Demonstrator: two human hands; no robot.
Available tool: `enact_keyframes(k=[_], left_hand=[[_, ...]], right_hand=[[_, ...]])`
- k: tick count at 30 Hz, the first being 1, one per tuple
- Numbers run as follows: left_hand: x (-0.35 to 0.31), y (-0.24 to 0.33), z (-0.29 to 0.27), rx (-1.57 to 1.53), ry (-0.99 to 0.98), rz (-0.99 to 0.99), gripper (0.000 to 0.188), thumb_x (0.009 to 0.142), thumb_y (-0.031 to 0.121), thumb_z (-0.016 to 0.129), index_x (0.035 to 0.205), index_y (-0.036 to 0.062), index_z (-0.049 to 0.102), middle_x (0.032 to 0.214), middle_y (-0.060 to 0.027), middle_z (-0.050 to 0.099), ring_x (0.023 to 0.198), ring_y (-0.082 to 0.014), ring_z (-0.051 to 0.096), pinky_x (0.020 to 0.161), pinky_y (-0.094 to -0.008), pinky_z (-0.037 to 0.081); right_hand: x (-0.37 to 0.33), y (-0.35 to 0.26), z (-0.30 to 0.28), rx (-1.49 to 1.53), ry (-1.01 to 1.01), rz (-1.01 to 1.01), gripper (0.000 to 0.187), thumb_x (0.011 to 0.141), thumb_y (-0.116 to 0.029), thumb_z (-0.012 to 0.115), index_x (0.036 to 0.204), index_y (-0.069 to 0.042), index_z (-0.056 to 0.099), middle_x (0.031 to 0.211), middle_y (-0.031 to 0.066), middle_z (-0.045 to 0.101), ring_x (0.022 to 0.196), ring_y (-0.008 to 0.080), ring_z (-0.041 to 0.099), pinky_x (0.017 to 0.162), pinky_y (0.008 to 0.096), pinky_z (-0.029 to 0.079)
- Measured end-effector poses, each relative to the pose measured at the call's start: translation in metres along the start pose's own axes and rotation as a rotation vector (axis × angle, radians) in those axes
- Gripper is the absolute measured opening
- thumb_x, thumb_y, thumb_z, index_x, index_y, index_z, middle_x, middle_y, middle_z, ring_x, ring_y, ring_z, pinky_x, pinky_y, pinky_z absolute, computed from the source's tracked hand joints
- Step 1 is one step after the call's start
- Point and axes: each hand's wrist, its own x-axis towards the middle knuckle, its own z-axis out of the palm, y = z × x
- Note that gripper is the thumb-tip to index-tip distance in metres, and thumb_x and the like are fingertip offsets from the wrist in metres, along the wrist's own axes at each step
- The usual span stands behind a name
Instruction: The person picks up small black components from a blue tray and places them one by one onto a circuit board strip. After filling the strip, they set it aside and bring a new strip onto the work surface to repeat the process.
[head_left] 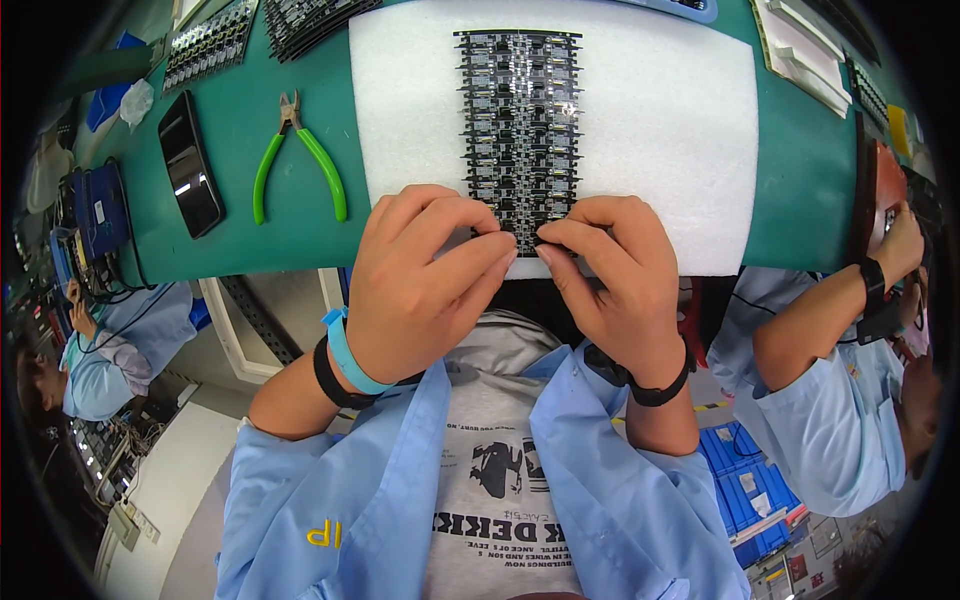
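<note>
A black panel of small circuit boards point(521, 130) lies lengthwise on a white foam sheet point(660, 130). Both hands are at its near end. My left hand point(425, 265) pinches at the panel's near left edge, thumb and forefinger together. Opposite it, my right hand point(615, 275) has thumb and forefinger closed at the near right edge of the same panel. The fingertips hide the exact spots they grip. To the left of the foam, green-handled cutters point(300, 165) rest with their handles spread.
A black phone point(190, 165) lies left of the cutters on the green table mat point(800, 190). More board panels point(210, 45) sit at the far left. White trays point(800, 55) stand far right. Co-workers in blue sit on both sides, one arm point(820, 320) close at right.
</note>
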Motion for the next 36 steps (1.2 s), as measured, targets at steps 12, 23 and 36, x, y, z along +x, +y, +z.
enact_keyframes(k=[12, 23, 36], left_hand=[[-0.002, -0.005, -0.002, -0.009, -0.033, 0.065, 0.029, 0.077, -0.001, 0.092, 0.104, 0.0062, 0.083, 0.107, -0.0072, 0.075, 0.1, -0.0316, 0.07, 0.086, -0.0423, 0.056], [-0.001, -0.009, -0.001, -0.145, -0.015, 0.039, 0.024, 0.083, 0.003, 0.089, 0.105, 0.0046, 0.081, 0.109, -0.0064, 0.075, 0.102, -0.0306, 0.07, 0.087, -0.0429, 0.055], [-0.018, -0.03, 0.007, -0.244, 0.099, 0.108, 0.031, 0.08, 0.002, 0.092, 0.11, 0.0042, 0.083, 0.114, -0.01, 0.075, 0.102, -0.0319, 0.072, 0.086, -0.0429, 0.058]], right_hand=[[-0.012, -0.01, -0.003, -0.042, 0.093, 0.083, 0.029, 0.09, 0.002, 0.086, 0.117, -0.003, 0.079, 0.111, 0.0125, 0.074, 0.096, 0.0296, 0.069, 0.083, 0.0395, 0.056], [-0.011, -0.025, 0.0, -0.107, 0.179, 0.207, 0.031, 0.089, 0.002, 0.083, 0.119, -0.004, 0.077, 0.11, 0.0132, 0.074, 0.097, 0.0339, 0.068, 0.083, 0.043, 0.051], [-0.036, -0.027, 0.014, -0.399, 0.007, -0.096, 0.052, 0.08, -0.002, 0.087, 0.13, -0.014, 0.087, 0.102, 0.0035, 0.068, 0.088, 0.0229, 0.06, 0.078, 0.039, 0.044]])
